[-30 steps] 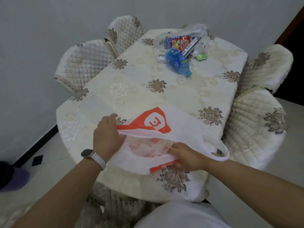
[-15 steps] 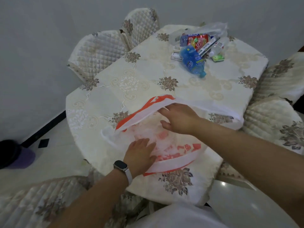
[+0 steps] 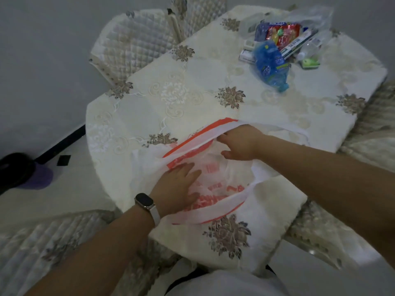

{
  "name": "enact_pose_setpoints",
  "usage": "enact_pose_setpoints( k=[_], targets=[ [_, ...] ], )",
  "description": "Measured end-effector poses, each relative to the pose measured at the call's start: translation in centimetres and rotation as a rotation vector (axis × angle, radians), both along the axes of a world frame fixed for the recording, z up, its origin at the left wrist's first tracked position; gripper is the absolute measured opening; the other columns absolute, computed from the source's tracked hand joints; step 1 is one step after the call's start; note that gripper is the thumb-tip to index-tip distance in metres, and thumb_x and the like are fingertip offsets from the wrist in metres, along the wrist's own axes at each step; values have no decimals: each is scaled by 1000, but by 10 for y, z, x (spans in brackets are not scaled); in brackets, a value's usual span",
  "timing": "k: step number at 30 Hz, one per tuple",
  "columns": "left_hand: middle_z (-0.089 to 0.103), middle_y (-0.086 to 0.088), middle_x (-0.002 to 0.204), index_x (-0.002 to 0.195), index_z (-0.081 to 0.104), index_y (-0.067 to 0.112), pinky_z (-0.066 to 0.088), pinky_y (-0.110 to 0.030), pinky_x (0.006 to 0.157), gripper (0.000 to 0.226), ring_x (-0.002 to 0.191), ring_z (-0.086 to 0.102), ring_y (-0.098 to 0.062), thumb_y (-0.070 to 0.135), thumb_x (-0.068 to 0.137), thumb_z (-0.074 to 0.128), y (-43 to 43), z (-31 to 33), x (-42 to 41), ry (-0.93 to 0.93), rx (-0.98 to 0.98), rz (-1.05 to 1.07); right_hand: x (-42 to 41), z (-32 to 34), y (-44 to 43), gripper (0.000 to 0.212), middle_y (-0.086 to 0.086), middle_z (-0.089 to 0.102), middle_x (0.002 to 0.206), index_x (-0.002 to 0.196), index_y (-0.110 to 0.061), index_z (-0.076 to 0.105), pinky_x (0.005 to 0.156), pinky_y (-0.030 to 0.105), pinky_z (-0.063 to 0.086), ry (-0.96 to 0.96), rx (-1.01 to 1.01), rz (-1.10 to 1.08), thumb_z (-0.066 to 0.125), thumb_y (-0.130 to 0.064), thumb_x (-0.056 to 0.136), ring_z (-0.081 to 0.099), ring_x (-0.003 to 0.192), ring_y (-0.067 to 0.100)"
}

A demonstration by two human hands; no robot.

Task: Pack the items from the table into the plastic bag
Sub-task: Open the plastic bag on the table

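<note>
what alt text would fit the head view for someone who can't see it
Two hands spread open a white-and-orange plastic bag on a table: left hand presses inside, right hand lifts its upper rim. At the far end lie packaged items.

Right grip [image 3: 241, 142]: fingertips hidden under the raised upper layer of the thin white-and-orange plastic bag [image 3: 213, 133]; pinching or not, cannot tell.
Left grip [image 3: 177, 189]: flat on the bag's film; inside the mouth or on top, unclear.
Bag print: orange lettering smeared, unreadable.
Far pile: crumpled blue plastic packet [image 3: 270, 63], shiny red snack packet [image 3: 282, 35] and long white cardboard box [image 3: 297, 44] overlap; labels blurred.
Small green object [image 3: 310, 63]: too small to identify.
Quilted cream chair [image 3: 201, 13]: cut off by the top edge.
Dark rounded object [image 3: 15, 169]: cut by the left edge, unidentifiable.
Table [image 3: 192, 71]: near corner hidden behind the person's white garment [image 3: 224, 283].
</note>
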State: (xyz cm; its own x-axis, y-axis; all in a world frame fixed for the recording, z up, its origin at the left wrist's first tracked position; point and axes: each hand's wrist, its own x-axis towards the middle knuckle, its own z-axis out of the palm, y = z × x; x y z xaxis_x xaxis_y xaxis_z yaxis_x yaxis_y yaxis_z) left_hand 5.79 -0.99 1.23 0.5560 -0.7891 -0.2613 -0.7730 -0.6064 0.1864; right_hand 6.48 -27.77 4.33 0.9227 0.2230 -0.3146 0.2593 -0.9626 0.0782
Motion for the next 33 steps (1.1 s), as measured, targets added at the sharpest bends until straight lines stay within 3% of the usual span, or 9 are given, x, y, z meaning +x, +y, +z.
enact_pose_setpoints(
  k=[3, 6, 9, 11, 13, 20, 24, 26, 33],
  targets=[
    [40, -13, 152, 146, 42, 20, 40, -47, 106, 66, 133, 45, -35, 45, 88, 61, -21, 1, 21, -81, -86, 4, -17, -8, 12, 43, 11, 63, 114, 118, -12, 61, 73, 39, 52, -133, 80, 157, 57, -40, 85, 62, 99, 32],
    [54, -13, 139, 145, 43, 20, 46, -47, 99, 68, 122, 54, -37, 45, 85, 63, -39, 2, 51, -145, -127, 79, -27, -21, 12, 48, 17, 61, 125, 114, -10, 66, 95, 45, 47, -223, 99, 319, 72, -35, 74, 57, 114, 37],
    [55, -14, 136, 143, 45, 17, 46, -45, 97, 67, 121, 54, -36, 45, 85, 63, -55, 4, 80, -175, -145, 106, -33, -35, 5, 69, 18, 36, 151, 141, -14, 46, 115, 45, 23, 0, 43, 260, 65, -45, 83, 29, 141, 36],
    [53, -16, 138, 144, 43, 16, 45, -44, 98, 68, 124, 51, -35, 48, 87, 62, -65, 3, 97, -143, -123, 121, -37, -46, -4, 84, 15, 18, 160, 152, -18, 27, 119, 44, 11, 123, 13, 176, 61, -55, 84, 13, 148, 32],
    [51, -16, 140, 146, 38, 18, 44, -44, 101, 74, 126, 48, -34, 56, 87, 59, -74, -2, 112, -121, -51, 147, -40, -57, -14, 93, 14, 10, 162, 155, -20, 18, 119, 43, 9, 208, 24, 99, 62, -58, 83, 7, 149, 32],
    [49, -2, 146, 147, 36, 29, 43, -38, 100, 85, 129, 50, -25, 69, 77, 62, -66, -22, 120, 34, 255, 93, -54, -79, -43, 105, 12, 0, 163, 156, -22, 10, 118, 36, 12, 357, 151, -117, 71, -56, 78, 9, 149, 27],
    [42, -3, 151, 151, 25, 32, 44, -43, 103, 93, 134, 44, -28, 65, 75, 65, -61, -23, 102, -10, 163, 67, -53, -70, -36, 97, 10, 10, 162, 155, -25, 15, 114, 41, 27, 306, 164, -105, 67, -54, 80, 18, 146, 28],
    [42, -6, 152, 153, 21, 30, 45, -45, 104, 94, 135, 43, -31, 62, 76, 66, -62, -16, 91, -81, 102, 21, -53, -57, -30, 87, 7, 15, 161, 154, -26, 19, 115, 44, 27, 233, 153, -92, 60, -57, 84, 17, 146, 29],
    [18, -6, 163, 155, 20, 28, 17, -47, 121, 77, 149, 17, -28, 55, 91, 53, -46, 8, 51, -137, 39, -104, -74, -16, -7, 69, 10, 41, 148, 146, -18, 38, 101, 45, 43, 25, 217, -128, 56, -51, 88, 38, 133, 30]
  ],
)
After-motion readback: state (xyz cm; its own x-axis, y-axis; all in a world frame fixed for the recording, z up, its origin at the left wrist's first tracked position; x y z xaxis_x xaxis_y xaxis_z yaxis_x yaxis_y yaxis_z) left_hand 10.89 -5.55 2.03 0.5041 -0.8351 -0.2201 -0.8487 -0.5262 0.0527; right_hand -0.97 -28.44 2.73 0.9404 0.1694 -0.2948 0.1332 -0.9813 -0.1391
